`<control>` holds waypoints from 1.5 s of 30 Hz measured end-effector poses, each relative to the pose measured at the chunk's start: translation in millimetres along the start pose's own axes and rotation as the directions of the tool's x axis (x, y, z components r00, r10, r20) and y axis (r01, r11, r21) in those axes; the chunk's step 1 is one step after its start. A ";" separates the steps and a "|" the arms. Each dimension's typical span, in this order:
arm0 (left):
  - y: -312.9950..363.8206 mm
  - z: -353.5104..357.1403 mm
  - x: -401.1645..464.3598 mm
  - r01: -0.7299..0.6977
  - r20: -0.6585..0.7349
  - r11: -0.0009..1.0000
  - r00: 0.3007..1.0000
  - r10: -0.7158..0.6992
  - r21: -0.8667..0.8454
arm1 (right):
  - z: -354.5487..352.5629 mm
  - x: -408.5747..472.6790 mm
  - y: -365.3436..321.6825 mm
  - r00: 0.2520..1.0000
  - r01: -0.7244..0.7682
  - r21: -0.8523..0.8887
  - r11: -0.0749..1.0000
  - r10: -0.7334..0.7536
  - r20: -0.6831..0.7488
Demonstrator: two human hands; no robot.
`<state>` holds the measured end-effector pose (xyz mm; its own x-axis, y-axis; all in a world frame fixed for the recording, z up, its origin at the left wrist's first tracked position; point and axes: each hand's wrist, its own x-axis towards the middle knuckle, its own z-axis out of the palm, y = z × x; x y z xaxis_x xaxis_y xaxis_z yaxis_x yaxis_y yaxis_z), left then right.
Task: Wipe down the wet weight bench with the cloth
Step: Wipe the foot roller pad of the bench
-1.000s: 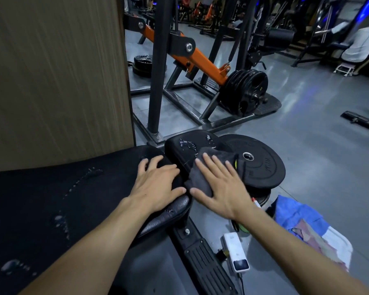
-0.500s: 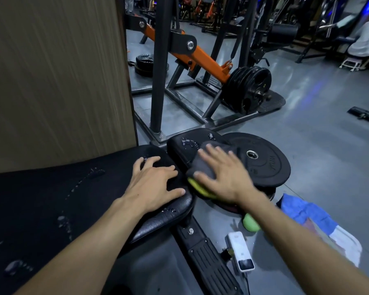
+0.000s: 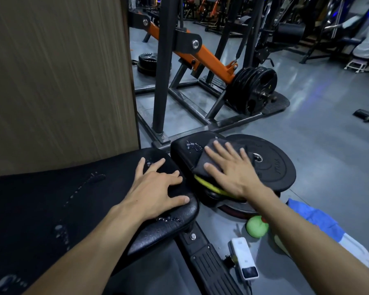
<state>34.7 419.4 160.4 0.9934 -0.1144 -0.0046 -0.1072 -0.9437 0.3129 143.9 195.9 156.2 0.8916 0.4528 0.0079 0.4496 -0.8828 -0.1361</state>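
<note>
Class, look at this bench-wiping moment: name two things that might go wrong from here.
1. The right hand presses the cloth on the small pad only; droplets beside it and on the long pad may get missed.
2. The left hand rests on wet vinyl and might slip.

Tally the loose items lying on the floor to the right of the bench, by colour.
Green: 1, the round green bottle
White: 1, the small white rectangular device
Blue and white: 1, the crumpled blue and white cloth
Total: 3
</note>
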 end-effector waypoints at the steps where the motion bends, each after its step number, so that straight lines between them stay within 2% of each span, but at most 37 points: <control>1: -0.4 0.8 -0.6 -0.004 0.001 1.000 1.000 0.004 -0.008 | -2.1 15.1 8.8 0.996 -0.088 -0.022 0.996 0.088 0.013; 4: -3.4 4.3 -2.6 -0.015 -0.019 1.000 1.000 0.014 -0.018 | -5.5 60.3 24.7 0.956 -0.287 0.028 0.958 0.284 0.072; 9: -6.9 8.2 -2.8 -0.038 -0.037 0.999 0.999 0.038 0.001 | -8.3 105.0 20.7 0.951 -0.303 0.022 0.953 0.301 0.068; 12: -5.8 6.5 -1.1 -0.035 -0.032 0.999 0.999 0.036 0.033 | -4.0 114.1 -2.9 0.984 -0.167 -0.063 0.984 0.170 0.053; 14: -4.1 4.8 0.1 -0.029 -0.023 0.998 0.999 0.030 0.051 | 0.1 104.3 -20.3 0.998 0.022 -0.088 0.996 -0.017 0.060; 17: -3.8 3.6 0.8 -0.036 -0.012 0.997 0.999 0.037 0.075 | 6.8 64.7 -28.2 0.937 0.350 -0.076 0.934 -0.348 0.032; 19: -5.9 4.7 2.0 -0.049 -0.015 0.996 0.999 0.050 0.077 | 4.5 52.3 -13.6 0.919 0.394 -0.040 0.918 -0.394 -0.003; 21: -7.3 5.4 3.0 -0.051 -0.013 0.997 0.999 0.052 0.063 | 0.1 62.6 6.4 0.964 0.262 -0.032 0.965 -0.263 -0.028; 24: -4.9 3.8 0.6 -0.036 -0.006 0.999 0.999 0.037 0.040 | -7.5 104.0 20.9 0.999 -0.043 -0.013 0.999 0.044 0.030; 25: -3.9 2.9 -0.7 -0.030 -0.005 0.999 1.000 0.030 0.032 | -8.7 119.3 18.2 0.993 -0.105 0.001 0.994 0.105 0.047; 27: -2.0 2.1 -2.2 -0.020 0.000 0.999 1.000 0.020 0.035 | -7.2 143.0 1.6 0.990 -0.126 0.008 0.992 0.125 0.061; 29: -1.6 2.2 -2.3 -0.021 0.008 0.999 1.000 0.020 0.051 | -2.2 154.3 -27.1 0.997 -0.023 0.002 1.000 0.022 0.070; 31: -1.9 2.0 -2.2 -0.018 0.008 0.998 1.000 0.018 0.052 | 4.2 150.9 -53.5 0.986 0.147 0.014 0.989 -0.148 0.076; 34: -2.2 1.4 -1.3 -0.019 0.015 0.998 1.000 0.018 0.066 | 6.2 117.6 -64.0 0.918 0.390 0.103 0.915 -0.395 0.031; 36: -2.3 0.6 -0.6 -0.023 0.025 0.996 0.999 0.021 0.090 | 7.2 84.5 -51.8 0.864 0.500 0.117 0.858 -0.503 -0.002; 40: -3.1 0.6 -0.6 -0.026 0.025 0.997 0.999 0.024 0.071 | 7.5 14.7 -16.6 0.816 0.578 0.054 0.814 -0.579 -0.003; 45: -3.6 2.7 -1.9 -0.039 0.017 0.996 0.999 0.038 0.074 | 4.5 26.1 -19.4 0.856 0.511 0.020 0.859 -0.511 0.077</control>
<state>33.1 422.2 156.8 0.9878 -0.1554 -0.0087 -0.1487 -0.9590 0.2414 158.3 225.5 154.6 0.5294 0.8484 -0.0004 0.8408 -0.5247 -0.1328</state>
